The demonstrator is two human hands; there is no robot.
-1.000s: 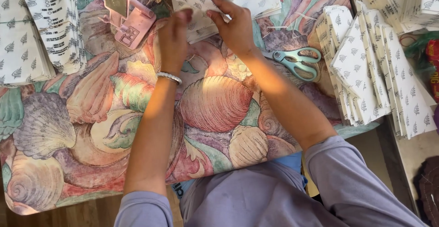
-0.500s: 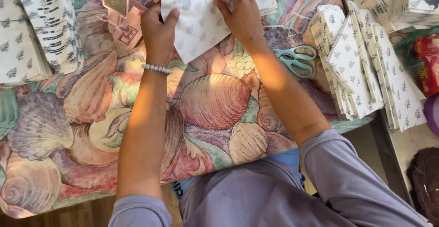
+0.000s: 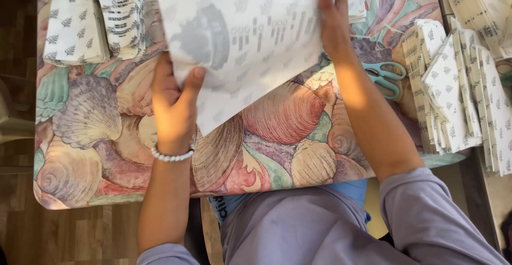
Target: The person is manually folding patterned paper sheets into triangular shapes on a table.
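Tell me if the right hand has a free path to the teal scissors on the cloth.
Probably yes, once it lets go. The right hand grips the top edge of the white paper sheet, so it is occupied. The scissors lie uncovered on the shell-print cloth, just beside that forearm.

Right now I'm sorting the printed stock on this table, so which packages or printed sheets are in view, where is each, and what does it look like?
Paper sheet: held up between left hand and right hand; white, grey print showing through.
Folded paper bags: stacked far left; white, small dark tree shapes.
Folded bags on edge: right side; same white pattern.
Flat stack: far right corner; white, dark print rows.
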